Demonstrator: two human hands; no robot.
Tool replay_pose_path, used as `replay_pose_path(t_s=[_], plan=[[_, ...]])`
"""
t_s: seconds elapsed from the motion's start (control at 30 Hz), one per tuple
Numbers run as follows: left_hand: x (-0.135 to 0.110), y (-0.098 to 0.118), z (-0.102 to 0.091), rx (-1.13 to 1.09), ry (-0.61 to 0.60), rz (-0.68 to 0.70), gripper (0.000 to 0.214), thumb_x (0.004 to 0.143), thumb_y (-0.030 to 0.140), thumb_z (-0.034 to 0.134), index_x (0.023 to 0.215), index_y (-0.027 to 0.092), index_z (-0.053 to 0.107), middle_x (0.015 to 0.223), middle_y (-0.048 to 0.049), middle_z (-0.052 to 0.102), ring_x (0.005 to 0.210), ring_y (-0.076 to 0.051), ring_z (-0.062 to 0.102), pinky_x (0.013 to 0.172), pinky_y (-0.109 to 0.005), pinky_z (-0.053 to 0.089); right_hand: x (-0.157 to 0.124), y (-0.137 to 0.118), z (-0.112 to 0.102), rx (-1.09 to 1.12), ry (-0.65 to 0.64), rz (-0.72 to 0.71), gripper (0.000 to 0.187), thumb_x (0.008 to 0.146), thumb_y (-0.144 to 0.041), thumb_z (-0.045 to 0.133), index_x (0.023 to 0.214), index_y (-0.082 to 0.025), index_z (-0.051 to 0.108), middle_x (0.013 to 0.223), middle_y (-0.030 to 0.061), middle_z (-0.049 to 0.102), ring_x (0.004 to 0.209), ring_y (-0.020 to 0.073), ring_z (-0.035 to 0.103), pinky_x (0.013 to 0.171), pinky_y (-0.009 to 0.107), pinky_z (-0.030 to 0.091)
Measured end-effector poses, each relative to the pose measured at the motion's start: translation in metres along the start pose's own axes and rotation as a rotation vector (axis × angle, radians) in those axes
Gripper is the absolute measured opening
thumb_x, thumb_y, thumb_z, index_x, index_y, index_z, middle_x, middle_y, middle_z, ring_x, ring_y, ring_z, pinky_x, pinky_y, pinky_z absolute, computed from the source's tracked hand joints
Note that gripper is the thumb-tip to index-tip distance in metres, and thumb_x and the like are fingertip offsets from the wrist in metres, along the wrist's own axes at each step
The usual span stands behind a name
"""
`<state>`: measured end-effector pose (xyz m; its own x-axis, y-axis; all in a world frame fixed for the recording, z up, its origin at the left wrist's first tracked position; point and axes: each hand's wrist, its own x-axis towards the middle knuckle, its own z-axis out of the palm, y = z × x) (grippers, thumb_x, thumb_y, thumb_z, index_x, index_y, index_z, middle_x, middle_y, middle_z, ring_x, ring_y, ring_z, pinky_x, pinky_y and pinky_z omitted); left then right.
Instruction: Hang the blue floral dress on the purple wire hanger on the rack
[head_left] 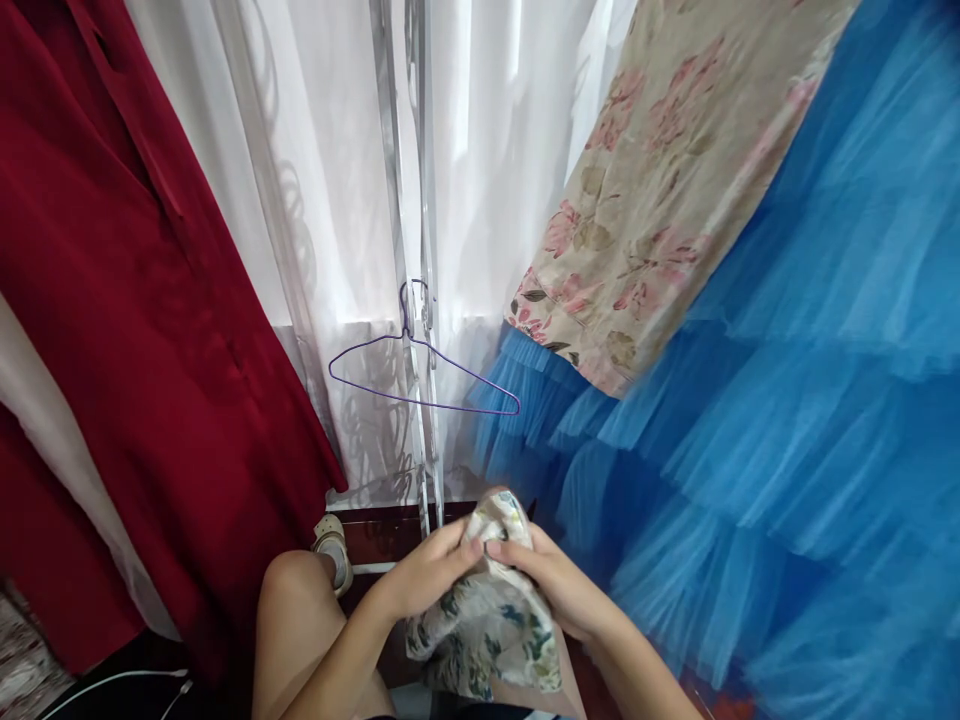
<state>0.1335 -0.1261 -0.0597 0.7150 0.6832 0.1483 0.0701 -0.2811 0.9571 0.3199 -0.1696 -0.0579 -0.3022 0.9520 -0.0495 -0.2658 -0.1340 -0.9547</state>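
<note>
A piece of floral cloth (pixel 495 625), pale with green and dark leaf prints, lies bunched over my lap at the bottom middle. My left hand (pixel 435 565) grips its upper part from the left, the thumb pressed on top. From the other side my right hand (pixel 544 565) holds the same part, its thumb tip close to the left one. The fingers of both hands are mostly hidden behind the cloth. Beyond my hands a thin purple clothes hanger (pixel 424 400) hangs bare on a white metal rack (pixel 420 240).
On the left hangs a long dark red garment (pixel 172 300). A beige floral garment (pixel 637 220) and a tiered blue tulle dress (pixel 810 420) hang on the right. White curtains (pixel 495 150) cover the back. A white cable (pixel 120 675) lies at the lower left, near a shoe (pixel 334 550).
</note>
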Motion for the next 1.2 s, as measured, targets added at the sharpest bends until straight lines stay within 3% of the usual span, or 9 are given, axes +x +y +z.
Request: replay_pose_path(t_s=[0.07,0.17,0.33,0.47,0.6,0.73,0.9,1.1,1.2], plan=[[-0.014,-0.005,-0.007,0.117,-0.069,-0.071,0.041,0.092,0.050,0.053,0.105,0.014,0.067,0.097,-0.0038,0.067,0.090,-0.020,0.059,0.078,-0.026,0.044,0.000,-0.011,-0.020,-0.138,0.038,-0.051,0.024,0.077,-0.036,0.074,0.090,-0.016,0.071,0.081,0.0029,0.069,0.073,0.0192,0.063,0.068,0.028,0.049],[-0.031,-0.008,-0.024,0.386,0.101,-0.111,0.032,0.090,0.044,0.057,0.083,0.014,0.067,0.077,-0.0002,0.064,0.075,-0.016,0.056,0.068,-0.024,0.039,0.010,-0.042,-0.056,-0.354,0.133,-0.114,0.022,0.070,-0.035,0.077,0.076,-0.015,0.071,0.068,0.0026,0.067,0.060,0.0182,0.059,0.056,0.027,0.046],[-0.045,0.012,-0.058,0.506,0.350,-0.053,0.021,0.092,0.035,0.054,0.094,0.020,0.069,0.084,0.0008,0.068,0.079,-0.017,0.058,0.072,-0.023,0.040,0.068,-0.122,-0.090,-0.430,0.385,-0.408,0.019,0.061,-0.030,0.080,0.070,-0.018,0.070,0.064,-0.0001,0.066,0.058,0.0176,0.059,0.057,0.028,0.047],[-0.049,0.035,-0.078,0.375,0.518,0.039,0.028,0.092,0.041,0.053,0.092,0.017,0.068,0.085,-0.0007,0.067,0.079,-0.017,0.057,0.070,-0.023,0.042,0.133,-0.164,-0.067,-0.486,0.273,-0.429,0.029,0.062,-0.035,0.082,0.082,-0.019,0.070,0.075,-0.0008,0.069,0.067,0.0173,0.061,0.063,0.027,0.049],[-0.052,0.043,-0.104,0.261,0.626,0.109,0.030,0.091,0.043,0.056,0.081,0.015,0.061,0.077,0.0004,0.060,0.071,-0.014,0.052,0.064,-0.022,0.040,0.170,-0.163,-0.033,-0.465,0.133,-0.309,0.037,0.063,-0.041,0.083,0.086,-0.015,0.071,0.079,0.0042,0.072,0.070,0.0192,0.063,0.068,0.031,0.051],[-0.065,0.027,-0.142,0.332,0.600,0.100,0.020,0.090,0.034,0.053,0.083,0.017,0.060,0.078,0.0004,0.059,0.074,-0.016,0.053,0.067,-0.023,0.041,0.172,-0.154,-0.026,-0.384,0.088,-0.272,0.039,0.065,-0.041,0.083,0.091,-0.014,0.072,0.082,0.0057,0.073,0.069,0.0198,0.065,0.073,0.035,0.053],[-0.069,-0.005,-0.196,0.805,0.595,-0.134,0.010,0.080,0.017,0.049,0.073,0.022,0.055,0.071,-0.0007,0.056,0.077,-0.021,0.055,0.074,-0.029,0.040,0.164,-0.171,-0.034,-0.426,0.065,-0.258,0.035,0.062,-0.034,0.086,0.086,-0.012,0.073,0.079,0.0062,0.073,0.070,0.0214,0.066,0.075,0.038,0.053],[-0.024,0.007,-0.260,0.820,0.759,-0.177,0.021,0.077,0.015,0.051,0.094,0.025,0.058,0.105,-0.0059,0.064,0.108,-0.029,0.052,0.089,-0.038,0.040,0.157,-0.190,-0.029,-0.483,-0.024,-0.209,0.033,0.066,-0.030,0.084,0.091,-0.011,0.074,0.085,0.0098,0.075,0.070,0.0230,0.068,0.067,0.035,0.053],[0.011,0.024,-0.279,0.717,0.832,-0.128,0.020,0.085,0.022,0.044,0.102,0.022,0.055,0.109,-0.0074,0.063,0.105,-0.026,0.054,0.090,-0.038,0.042,0.153,-0.182,-0.023,-0.351,0.081,-0.322,0.031,0.065,-0.021,0.085,0.093,-0.012,0.074,0.080,0.0086,0.075,0.069,0.0250,0.070,0.069,0.038,0.055]])
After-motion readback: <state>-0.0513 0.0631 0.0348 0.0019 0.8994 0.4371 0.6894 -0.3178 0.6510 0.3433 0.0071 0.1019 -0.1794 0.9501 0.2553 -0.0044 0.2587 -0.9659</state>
